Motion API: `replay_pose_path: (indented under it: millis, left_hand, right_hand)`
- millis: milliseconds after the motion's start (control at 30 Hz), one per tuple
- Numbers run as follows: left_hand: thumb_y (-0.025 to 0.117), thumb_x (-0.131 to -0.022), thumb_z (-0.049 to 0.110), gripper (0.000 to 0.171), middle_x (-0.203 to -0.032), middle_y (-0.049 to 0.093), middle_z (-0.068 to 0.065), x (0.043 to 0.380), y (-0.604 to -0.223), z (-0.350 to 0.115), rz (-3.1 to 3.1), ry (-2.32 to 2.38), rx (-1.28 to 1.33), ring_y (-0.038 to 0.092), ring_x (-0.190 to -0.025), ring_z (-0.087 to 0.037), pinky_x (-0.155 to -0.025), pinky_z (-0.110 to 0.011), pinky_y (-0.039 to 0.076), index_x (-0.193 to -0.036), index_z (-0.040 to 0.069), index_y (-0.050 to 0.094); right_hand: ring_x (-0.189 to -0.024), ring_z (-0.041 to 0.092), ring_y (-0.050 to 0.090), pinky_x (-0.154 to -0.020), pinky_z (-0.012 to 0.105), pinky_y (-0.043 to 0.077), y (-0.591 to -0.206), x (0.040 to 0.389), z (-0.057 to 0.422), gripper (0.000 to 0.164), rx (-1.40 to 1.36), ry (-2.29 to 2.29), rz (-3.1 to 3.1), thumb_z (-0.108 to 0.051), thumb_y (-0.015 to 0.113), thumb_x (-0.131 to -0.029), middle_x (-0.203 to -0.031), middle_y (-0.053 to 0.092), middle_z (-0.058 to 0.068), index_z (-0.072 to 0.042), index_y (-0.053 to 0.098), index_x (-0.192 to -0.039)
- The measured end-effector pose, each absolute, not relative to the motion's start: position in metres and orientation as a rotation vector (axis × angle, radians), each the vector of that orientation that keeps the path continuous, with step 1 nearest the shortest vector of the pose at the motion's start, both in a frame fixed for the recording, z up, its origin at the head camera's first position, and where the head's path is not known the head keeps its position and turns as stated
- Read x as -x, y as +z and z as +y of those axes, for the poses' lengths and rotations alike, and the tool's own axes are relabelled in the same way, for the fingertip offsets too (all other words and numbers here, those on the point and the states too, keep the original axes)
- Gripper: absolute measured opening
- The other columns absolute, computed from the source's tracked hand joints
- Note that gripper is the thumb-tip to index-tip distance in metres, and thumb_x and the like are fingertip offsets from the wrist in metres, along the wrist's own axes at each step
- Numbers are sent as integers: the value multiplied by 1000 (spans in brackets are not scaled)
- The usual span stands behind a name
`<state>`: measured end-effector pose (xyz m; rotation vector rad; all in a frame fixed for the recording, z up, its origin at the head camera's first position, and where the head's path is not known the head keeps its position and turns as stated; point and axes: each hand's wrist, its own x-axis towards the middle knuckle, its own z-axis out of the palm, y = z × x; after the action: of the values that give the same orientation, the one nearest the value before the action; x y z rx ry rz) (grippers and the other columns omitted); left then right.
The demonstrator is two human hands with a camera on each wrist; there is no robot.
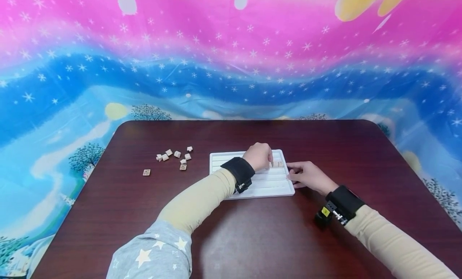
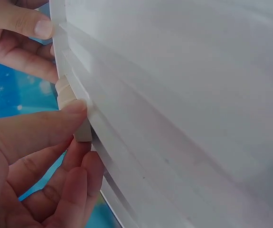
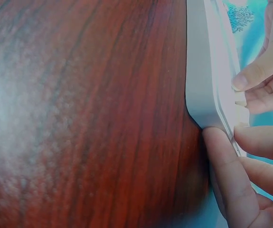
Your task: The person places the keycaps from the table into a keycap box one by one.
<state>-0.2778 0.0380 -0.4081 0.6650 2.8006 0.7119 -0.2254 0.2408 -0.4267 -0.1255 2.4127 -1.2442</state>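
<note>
A white ridged tray (image 1: 270,183) lies at the middle of the table. My left hand (image 1: 258,156) reaches over it, thumb and fingers pinching a small cream tile (image 2: 83,134) at one of its grooves. Beside that tile, a short row of similar tiles (image 1: 278,164) stands in the groove near the tray's right end. At the right edge, my right hand (image 1: 310,176) holds the tray, one finger on its rim and another against the outer side wall. Part of the tray is hidden under the left forearm.
Several loose small tiles (image 1: 177,154) lie scattered left of the tray, some with printed faces up. One printed tile (image 1: 146,172) sits apart, farther left. The dark wooden table (image 1: 249,239) ends at a patterned cloth backdrop (image 1: 231,82).
</note>
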Motion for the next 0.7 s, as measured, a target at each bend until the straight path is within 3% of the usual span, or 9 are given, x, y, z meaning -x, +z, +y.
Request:
replay_pose_path:
  millis: [300, 700]
  left_hand:
    - [78, -82, -3, 25, -106, 76, -2, 277, -406, 40, 2797, 690, -673, 69, -88, -17, -75, -25, 53, -104, 9, 79]
    - [80, -82, -2, 25, -104, 75, -2, 275, -405, 39, 2787, 697, -686, 67, -86, -15, -73, -24, 52, -104, 9, 78]
  right_hand:
    - [-89, 23, 65, -77, 36, 60, -428, 226, 242, 57, 122, -1245, 2413, -4, 66, -99, -107, 61, 19, 10, 42, -149]
    - [-89, 23, 65, -77, 36, 60, -428, 226, 243, 57, 153, -1264, 2401, -3, 65, -99, -106, 61, 19, 12, 42, -149]
